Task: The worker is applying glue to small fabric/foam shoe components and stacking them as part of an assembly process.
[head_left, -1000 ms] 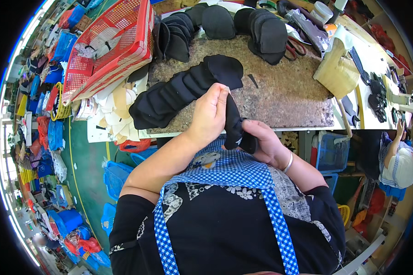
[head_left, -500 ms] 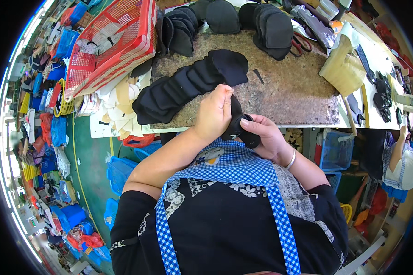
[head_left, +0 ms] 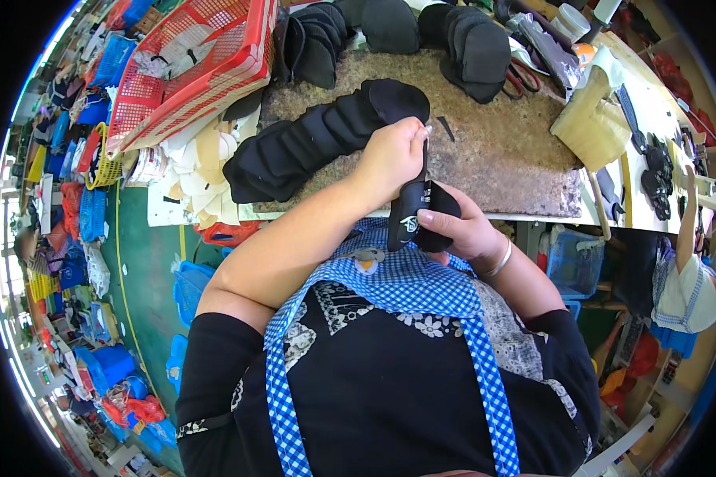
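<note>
A curved black fabric piece with a white print is held between my hands, just off the table's front edge. My left hand is closed in a pinch on its narrow upper end. Lower down, my right hand grips its rounded part, thumb on the front; the other fingers are mostly hidden. Beyond my left hand, a row of overlapping black rounded fabric pieces lies across the worn brown board. A small black scrap rests beside the row's right end.
A red-and-white plastic basket stands at the left above pale cut-out pieces. More black stacks line the back, near red-handled scissors. A yellowish block is at the right. Another person is at far right.
My left hand has moved up and slightly right, drawing the fabric piece's upper end upward. More of its white print shows. My right hand has stayed nearly in place.
</note>
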A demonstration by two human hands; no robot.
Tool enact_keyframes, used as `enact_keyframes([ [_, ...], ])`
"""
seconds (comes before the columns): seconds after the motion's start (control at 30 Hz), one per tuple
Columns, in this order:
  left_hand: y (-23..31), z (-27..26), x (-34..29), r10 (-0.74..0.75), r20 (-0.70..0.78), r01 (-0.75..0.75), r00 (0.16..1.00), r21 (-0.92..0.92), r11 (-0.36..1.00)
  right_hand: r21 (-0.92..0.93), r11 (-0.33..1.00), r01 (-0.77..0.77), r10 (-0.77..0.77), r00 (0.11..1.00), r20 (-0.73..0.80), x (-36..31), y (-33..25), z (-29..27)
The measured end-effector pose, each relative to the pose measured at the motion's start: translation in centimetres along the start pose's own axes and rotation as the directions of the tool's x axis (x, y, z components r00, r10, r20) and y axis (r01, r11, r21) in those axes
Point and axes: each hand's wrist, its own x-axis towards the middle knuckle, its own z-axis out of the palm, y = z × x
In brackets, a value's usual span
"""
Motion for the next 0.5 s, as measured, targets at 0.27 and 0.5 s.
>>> enact_keyframes([
  [0.27,2.0,-0.8,1.3,-0.123,0.210,0.140,0.970,-0.072,0.987,-0.442,0.818,0.369,-0.447,0.891,-0.084,-0.5,0.8,0.6],
  [0.5,1.8,0.2,1.7,-0.140,0.268,0.154,0.953,-0.033,0.988,-0.016,0.994,0.109,-0.109,0.993,0.036,-1.2,0.1,-0.1],
])
